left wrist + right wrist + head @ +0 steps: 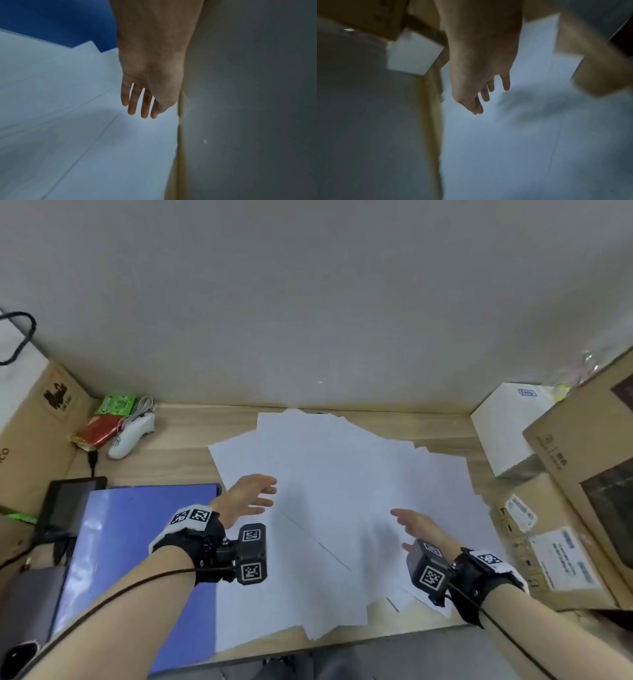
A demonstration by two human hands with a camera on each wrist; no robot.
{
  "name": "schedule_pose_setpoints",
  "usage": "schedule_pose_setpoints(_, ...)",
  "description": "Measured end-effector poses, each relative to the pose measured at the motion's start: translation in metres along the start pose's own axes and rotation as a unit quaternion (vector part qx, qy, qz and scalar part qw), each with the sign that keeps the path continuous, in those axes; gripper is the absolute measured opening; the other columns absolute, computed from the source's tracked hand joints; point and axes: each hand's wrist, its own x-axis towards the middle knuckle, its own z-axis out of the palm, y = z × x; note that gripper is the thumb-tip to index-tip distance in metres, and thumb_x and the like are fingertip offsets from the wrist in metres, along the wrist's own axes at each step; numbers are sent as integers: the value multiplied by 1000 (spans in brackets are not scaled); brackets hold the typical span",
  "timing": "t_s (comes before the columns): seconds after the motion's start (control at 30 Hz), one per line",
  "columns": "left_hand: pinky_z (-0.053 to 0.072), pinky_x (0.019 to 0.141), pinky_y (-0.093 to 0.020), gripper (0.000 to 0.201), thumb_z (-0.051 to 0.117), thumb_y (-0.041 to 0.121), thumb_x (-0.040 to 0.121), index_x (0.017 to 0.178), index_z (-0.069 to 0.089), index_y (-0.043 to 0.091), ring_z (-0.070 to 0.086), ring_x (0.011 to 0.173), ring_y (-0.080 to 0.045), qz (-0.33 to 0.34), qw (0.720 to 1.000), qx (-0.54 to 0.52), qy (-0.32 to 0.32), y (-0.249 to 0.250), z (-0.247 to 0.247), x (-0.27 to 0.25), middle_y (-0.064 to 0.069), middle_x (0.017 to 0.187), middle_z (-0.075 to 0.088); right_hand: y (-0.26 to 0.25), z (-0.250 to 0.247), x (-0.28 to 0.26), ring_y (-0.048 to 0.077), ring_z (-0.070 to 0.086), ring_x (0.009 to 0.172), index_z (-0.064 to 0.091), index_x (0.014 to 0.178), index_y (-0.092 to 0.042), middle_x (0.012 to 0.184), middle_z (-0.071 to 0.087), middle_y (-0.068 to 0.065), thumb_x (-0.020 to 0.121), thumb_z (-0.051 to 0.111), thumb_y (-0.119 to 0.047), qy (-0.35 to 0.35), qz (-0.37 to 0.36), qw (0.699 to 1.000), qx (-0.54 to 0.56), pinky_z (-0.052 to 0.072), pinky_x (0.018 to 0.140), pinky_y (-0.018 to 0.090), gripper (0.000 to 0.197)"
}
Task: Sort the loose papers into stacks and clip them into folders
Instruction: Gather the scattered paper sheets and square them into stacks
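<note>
Several loose white papers point(342, 491) lie fanned out over the middle of the wooden desk point(185, 446). A blue folder point(137, 542) lies flat to their left, its right edge under the papers. My left hand point(253, 496) hovers over the papers' left side, fingers straight and spread, holding nothing. My right hand point(416, 523) hovers over their right side, also open and empty. The left wrist view shows the left hand's fingers point(132, 105) above white sheets point(68, 108). In the blurred right wrist view the right hand's fingers point(485, 94) hang above the papers point(505, 135).
Cardboard boxes point(565, 508) and a white box point(510, 426) crowd the desk's right side. At the left stand a cardboard box point(37, 433), a white game controller point(132, 434), red and green packets point(102, 422) and a dark tablet point(68, 505). A grey wall point(308, 302) closes the back.
</note>
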Motion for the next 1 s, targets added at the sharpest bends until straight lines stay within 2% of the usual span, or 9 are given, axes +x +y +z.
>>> schedule_pose_setpoints(0.1,50,81,-32,29,55,29,96,116,63,11,64,88,-25,-40,999,0,17,-17,10,10,-7,113,64,35,-18,-4,29,38,134,48,134,-6,139,46,8,97,50,-22,85,47,995,22,36,94,34,40)
schedule_pose_setpoints(0.23,51,77,-30,21,52,24,98,110,64,12,62,82,-25,-50,999,-16,15,-17,37,33,-9,109,63,57,-55,15,33,41,132,44,136,4,143,44,18,98,44,-15,208,46,975,-72,29,106,37,42)
schedule_pose_setpoints(0.3,51,83,-33,21,49,22,99,112,64,14,61,87,-25,-52,999,6,8,-12,54,46,-8,113,62,53,-68,26,32,38,135,38,141,1,148,40,17,98,44,-18,214,53,971,-90,28,108,36,48)
schedule_pose_setpoints(0.43,49,93,-34,28,45,23,100,125,57,18,62,101,-24,-79,993,58,-60,-4,87,62,-4,123,60,44,-63,44,24,32,140,27,149,-8,154,30,7,98,47,-14,133,11,991,-3,28,102,26,54)
schedule_pose_setpoints(0.57,45,99,-36,30,46,23,100,130,52,20,59,101,-21,-93,985,95,-109,13,122,77,-5,126,58,42,-51,52,18,39,133,47,135,-24,147,40,-1,96,49,-14,60,-17,998,17,31,97,26,40)
schedule_pose_setpoints(0.73,47,92,-29,33,52,23,97,129,51,22,60,100,-19,-98,980,125,-120,33,154,96,-6,124,60,44,-84,59,29,45,127,44,137,-14,143,44,8,94,44,-11,250,45,966,49,38,94,34,44)
schedule_pose_setpoints(0.8,48,93,-30,35,53,23,96,131,49,21,61,101,-19,-108,980,112,-121,32,163,101,-7,123,61,46,-90,62,31,47,125,43,139,-11,143,45,11,93,45,-11,261,69,962,38,39,95,36,46)
schedule_pose_setpoints(0.9,50,92,-30,37,54,22,97,133,46,19,61,101,-20,-117,981,81,-133,26,177,103,-7,121,60,44,-87,71,28,48,119,40,141,-9,142,41,11,93,47,-9,236,62,967,74,40,86,33,48)
schedule_pose_setpoints(1.0,52,80,-24,36,54,19,97,132,47,14,61,100,-19,-110,983,72,-130,23,185,104,-8,124,59,38,-79,80,24,50,95,43,135,-7,127,47,10,91,51,-10,234,56,967,88,40,78,32,45)
